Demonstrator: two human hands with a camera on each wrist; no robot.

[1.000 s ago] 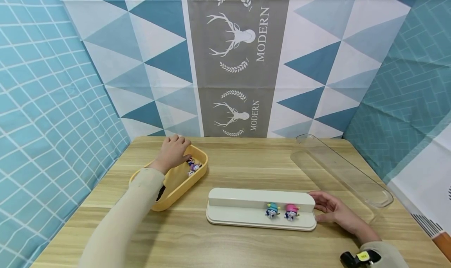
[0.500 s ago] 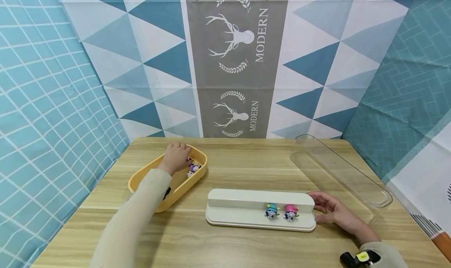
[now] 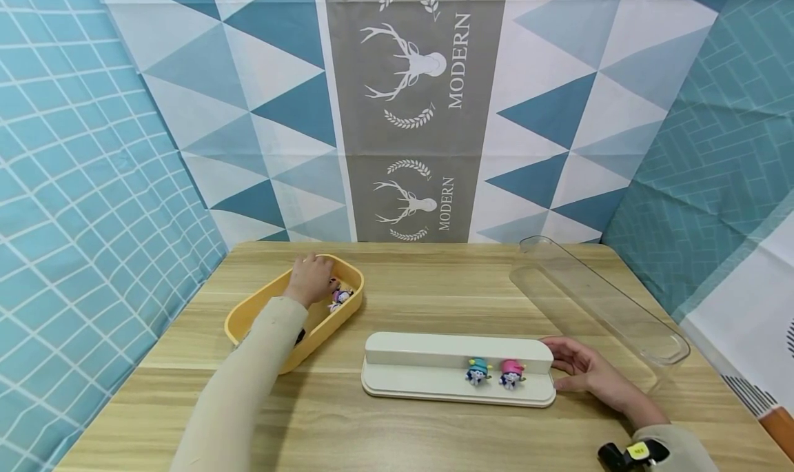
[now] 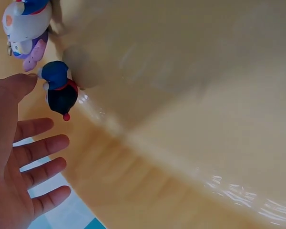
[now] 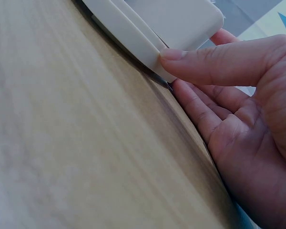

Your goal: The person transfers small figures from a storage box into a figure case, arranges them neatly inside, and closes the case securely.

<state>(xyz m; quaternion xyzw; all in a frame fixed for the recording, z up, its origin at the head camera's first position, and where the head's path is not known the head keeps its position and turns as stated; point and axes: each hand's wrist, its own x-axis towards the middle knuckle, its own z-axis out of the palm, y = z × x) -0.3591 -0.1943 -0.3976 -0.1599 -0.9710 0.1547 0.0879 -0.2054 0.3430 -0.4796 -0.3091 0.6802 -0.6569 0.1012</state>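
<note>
Retrieval appears underway: left hand (image 3: 311, 280), fingers spread at black-capped figurine (image 4: 60, 90), likely needs pinching next; right hand (image 3: 588, 370) pinches white stand (image 3: 422, 378).

Wood table (image 3: 434, 286) — yellow tray (image 3: 330, 333), white stand (image 3: 422, 377), clear cover (image 3: 604, 303)
</note>
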